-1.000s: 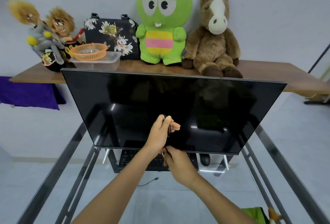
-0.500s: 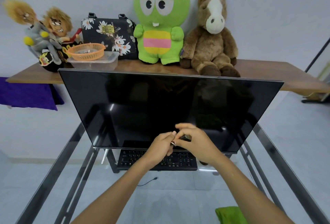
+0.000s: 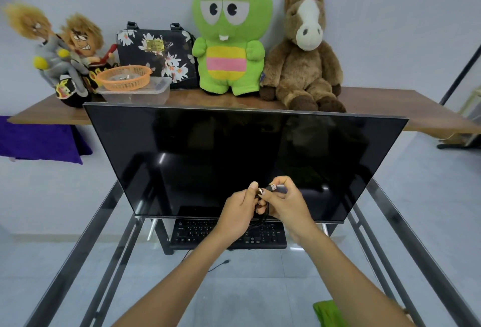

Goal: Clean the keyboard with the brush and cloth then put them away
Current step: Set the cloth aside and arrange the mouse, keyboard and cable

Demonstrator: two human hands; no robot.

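Observation:
A black keyboard (image 3: 270,234) lies on the glass table, just below the monitor's lower edge. Above it my left hand (image 3: 238,212) and my right hand (image 3: 289,205) meet and both pinch a small dark object (image 3: 268,189) with a gold band and a grey end. I cannot tell whether it is the brush. A thin black loop (image 3: 263,216) hangs from it between the hands. A green cloth (image 3: 325,312) lies at the table's near right, partly cut off by the frame.
A large dark monitor (image 3: 234,160) stands behind the hands. Metal frame bars (image 3: 104,227) run under the glass. On the wooden shelf (image 3: 377,107) behind it sit plush toys, a floral bag (image 3: 156,53) and an orange basket (image 3: 125,77) in a clear tub. A thin cable end (image 3: 225,262) lies near the keyboard.
My right hand rose from below my left hand to its right side and now pinches the small object together with it. Both hands sit slightly higher over the keyboard.

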